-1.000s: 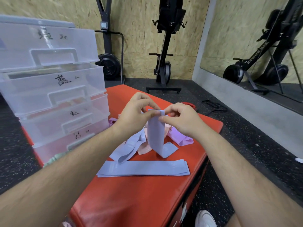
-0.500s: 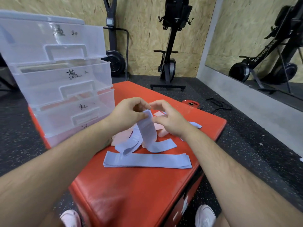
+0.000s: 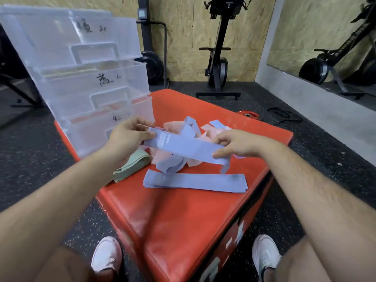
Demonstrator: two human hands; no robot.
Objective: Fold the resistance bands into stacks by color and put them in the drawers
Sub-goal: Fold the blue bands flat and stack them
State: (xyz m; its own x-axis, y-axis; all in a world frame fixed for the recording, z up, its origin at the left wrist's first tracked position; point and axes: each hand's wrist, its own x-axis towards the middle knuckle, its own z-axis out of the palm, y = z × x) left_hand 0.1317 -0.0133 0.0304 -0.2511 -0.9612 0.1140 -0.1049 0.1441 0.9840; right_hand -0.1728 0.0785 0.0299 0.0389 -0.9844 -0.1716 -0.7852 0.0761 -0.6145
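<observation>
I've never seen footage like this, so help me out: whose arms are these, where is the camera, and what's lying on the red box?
No machine here: a person wears a camera on the head, looking down at their own arms. The left hand and right hand each pinch one end of a blue resistance band, held above a red padded box. On the box lie a flat stack of blue bands, a loose heap of pink and blue bands, a folded green band and clear plastic drawers.

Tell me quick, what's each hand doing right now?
Left hand: gripping one end of the blue band.
Right hand: pinching the other end of the same band.
</observation>
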